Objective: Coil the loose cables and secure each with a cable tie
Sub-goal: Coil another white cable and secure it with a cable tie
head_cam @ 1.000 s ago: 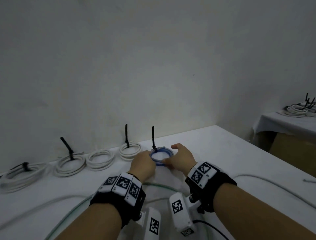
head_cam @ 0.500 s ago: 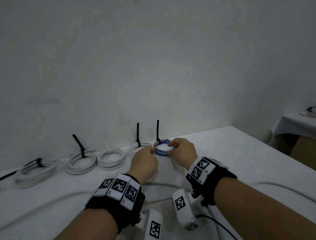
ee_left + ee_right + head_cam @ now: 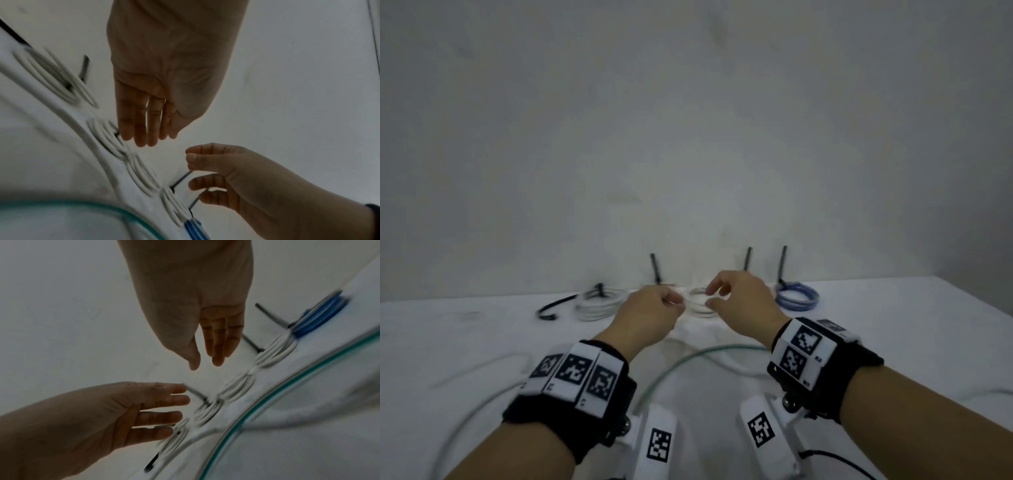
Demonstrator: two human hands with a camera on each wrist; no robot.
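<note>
A blue cable coil (image 3: pixel 797 297) with an upright black tie (image 3: pixel 782 263) lies flat at the right end of a row of white tied coils (image 3: pixel 599 303) along the wall. Both hands hover left of it, apart from it. My left hand (image 3: pixel 674 303) holds nothing; in the left wrist view its fingers (image 3: pixel 141 126) hang straight. My right hand (image 3: pixel 714 296) is also empty, with relaxed fingers (image 3: pixel 218 344). A loose green cable (image 3: pixel 688 359) curves across the white table under my wrists. The blue coil (image 3: pixel 320 318) and the green cable (image 3: pixel 267 399) also show in the right wrist view.
A loose white cable (image 3: pixel 482 407) runs over the table at the near left. A black tie tail (image 3: pixel 554 306) sticks out from the leftmost coil. The table's right edge (image 3: pixel 989 301) lies beyond the blue coil. The wall stands just behind the coils.
Both hands have let go of the blue coil and moved left and up, away from it. The coil now lies beside the white ones. The head view has swung left.
</note>
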